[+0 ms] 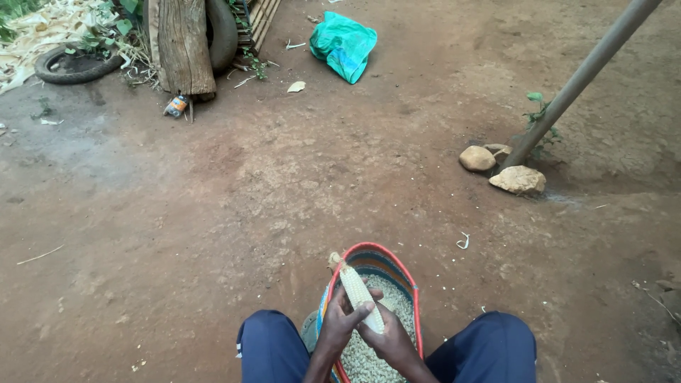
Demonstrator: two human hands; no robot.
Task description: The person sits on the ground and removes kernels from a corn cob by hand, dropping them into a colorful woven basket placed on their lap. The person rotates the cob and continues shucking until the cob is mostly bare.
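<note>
**Two hands on a maize cob above a basket of kernels**

The left hand (342, 320) is wrapping its grip around the lower part of a pale maize cob (360, 296), fingers clamped across the front of it. The right hand (389, 338) is closing on the same cob from below and beside, its thumb pressing against the kernels near the cob's lower end. The cob is tilting up and away from the person, its tip pointing toward the far rim of a woven basket (410, 278) with a red edge and blue-banded wall. The basket is sitting between the person's knees (266, 340), which are showing in dark blue trousers, and it is holding a heap of loose shelled kernels (397, 298). Everything is resting on bare reddish earth (213, 213). Farther off, two stones (504, 170) are lying at the foot of a leaning pole (582, 78), and a green plastic bag (344, 44) is lying well apart near a wooden post (183, 46) and an old tyre (74, 65).
</note>
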